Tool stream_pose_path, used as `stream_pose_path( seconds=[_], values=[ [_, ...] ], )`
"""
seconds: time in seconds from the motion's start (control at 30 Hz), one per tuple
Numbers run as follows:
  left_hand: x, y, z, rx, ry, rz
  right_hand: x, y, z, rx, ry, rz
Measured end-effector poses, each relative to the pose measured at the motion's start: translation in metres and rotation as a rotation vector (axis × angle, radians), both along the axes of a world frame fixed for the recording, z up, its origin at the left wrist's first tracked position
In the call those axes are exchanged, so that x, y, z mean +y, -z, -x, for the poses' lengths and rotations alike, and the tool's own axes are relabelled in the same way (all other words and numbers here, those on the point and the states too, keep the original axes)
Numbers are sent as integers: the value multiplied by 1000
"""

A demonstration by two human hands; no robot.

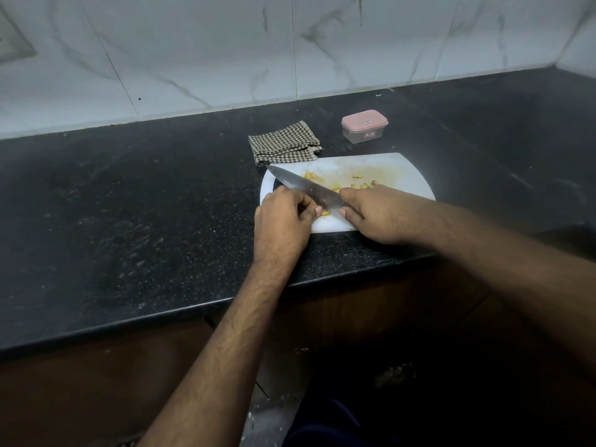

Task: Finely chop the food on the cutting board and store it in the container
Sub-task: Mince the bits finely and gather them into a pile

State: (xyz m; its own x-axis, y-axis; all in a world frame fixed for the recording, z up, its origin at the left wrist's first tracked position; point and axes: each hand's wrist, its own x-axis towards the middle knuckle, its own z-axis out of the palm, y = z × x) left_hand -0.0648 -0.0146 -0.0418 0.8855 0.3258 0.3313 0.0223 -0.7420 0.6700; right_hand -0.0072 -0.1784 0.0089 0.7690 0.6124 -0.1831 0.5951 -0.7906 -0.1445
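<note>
On black counter (129,195), near its front edge, white board (403,175) lies flat with yellow stains and small yellow food bits (354,183) scattered across middle and far side. Right hand (374,214) sits over board's near right part, fingers curled round knife (306,188) handle; handle itself hidden under hand. Blade runs from that hand up-left, tip near board's far left corner, just beside cloth (283,143). Left hand (283,217) at board's near left edge, fingers curled in, thumb and fingertips pinching at a small yellow piece (325,213) right by blade; how firm the pinch is, cannot tell. Blade lies between the two hands, touching or nearly touching left fingers. Checked cloth folded, lying on counter behind board's left corner, touching or overlapping board edge. Container (364,127) with pink lid on, clear body, small label on front, stands on counter behind board, right of cloth, apart from both. Marble-look tiled wall (225,53) behind counter. Brown cabinet front (80,398) below counter edge. Both forearms bare.
</note>
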Motion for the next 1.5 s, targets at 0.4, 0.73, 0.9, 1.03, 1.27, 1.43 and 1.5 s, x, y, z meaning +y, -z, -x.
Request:
stream_pose_path(
  seconds=[0.4,0.73,0.9,1.03,1.27,1.43,1.5],
  values=[
    [2,3,-1,16,5,24,12,-5,1,-2,12,103],
    [1,0,1,21,-6,-5,6,-1,3,1,51,16],
    [1,0,1,16,-5,-9,1,3,2,-8,37,-27],
    [1,-1,0,17,-4,-17,1,3,0,-11,18,-3],
    [1,0,-1,18,-1,-15,3,0,1,-3,15,24],
    [2,2,-1,11,3,-1,4,-1,0,8,19,31],
    [2,2,-1,7,2,4,5,-1,0,5,14,45]
  ],
)
